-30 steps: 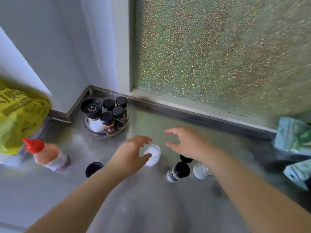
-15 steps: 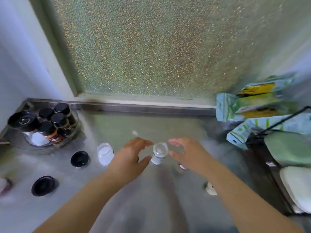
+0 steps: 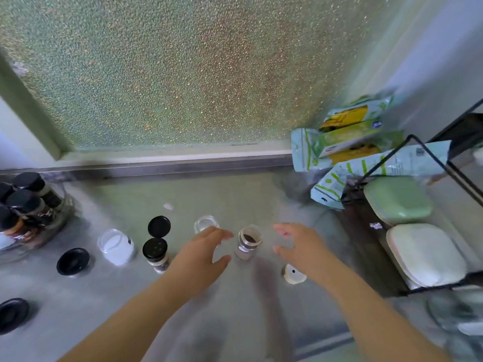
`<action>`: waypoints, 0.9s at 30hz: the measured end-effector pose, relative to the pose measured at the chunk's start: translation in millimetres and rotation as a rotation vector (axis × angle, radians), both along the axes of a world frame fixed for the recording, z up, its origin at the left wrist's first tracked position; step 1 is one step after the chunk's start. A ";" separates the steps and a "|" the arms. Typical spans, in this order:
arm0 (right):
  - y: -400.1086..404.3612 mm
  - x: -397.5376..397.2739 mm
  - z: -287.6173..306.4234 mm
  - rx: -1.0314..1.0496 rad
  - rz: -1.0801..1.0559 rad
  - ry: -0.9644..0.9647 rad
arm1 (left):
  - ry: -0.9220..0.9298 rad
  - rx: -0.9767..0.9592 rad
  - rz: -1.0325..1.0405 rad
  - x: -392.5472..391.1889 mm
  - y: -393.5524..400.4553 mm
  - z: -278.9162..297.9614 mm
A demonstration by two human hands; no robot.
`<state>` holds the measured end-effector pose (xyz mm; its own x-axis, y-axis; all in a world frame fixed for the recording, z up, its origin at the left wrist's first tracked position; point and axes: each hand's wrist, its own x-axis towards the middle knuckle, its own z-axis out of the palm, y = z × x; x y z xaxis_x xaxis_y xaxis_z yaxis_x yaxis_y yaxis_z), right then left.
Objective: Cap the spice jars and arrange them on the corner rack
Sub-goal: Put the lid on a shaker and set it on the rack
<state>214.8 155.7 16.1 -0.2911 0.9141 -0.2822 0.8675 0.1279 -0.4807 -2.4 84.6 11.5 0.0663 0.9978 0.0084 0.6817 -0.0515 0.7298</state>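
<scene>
Flanking the uncapped spice jar, left hand and right hand spread, empty

Brushed metal counter, pebbled glass

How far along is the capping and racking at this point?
Done: several black-capped jars already stand on the corner rack. In hand: nothing yet; the left hand and right hand are open on either side of an uncapped jar of dark spice. Left: that jar, a white-filled jar, a flip-top jar standing open, and loose black lids.
</scene>
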 end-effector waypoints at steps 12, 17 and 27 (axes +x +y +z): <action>-27.5 58.6 -74.8 -0.081 -0.022 -0.157 | -0.072 -0.106 -0.143 55.8 -0.8 -39.3; -25.2 51.4 -69.1 0.026 -0.035 -0.091 | -0.075 -0.113 -0.098 52.0 -3.8 -47.9; -0.7 -43.7 35.4 0.166 0.079 0.400 | -0.116 0.111 0.168 -3.5 -15.5 3.9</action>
<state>171.1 155.1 51.6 -0.4189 0.9079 0.0160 0.6015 0.2906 -0.7442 -5.9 69.0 15.4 -0.1088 0.9872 0.1171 0.5996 -0.0288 0.7998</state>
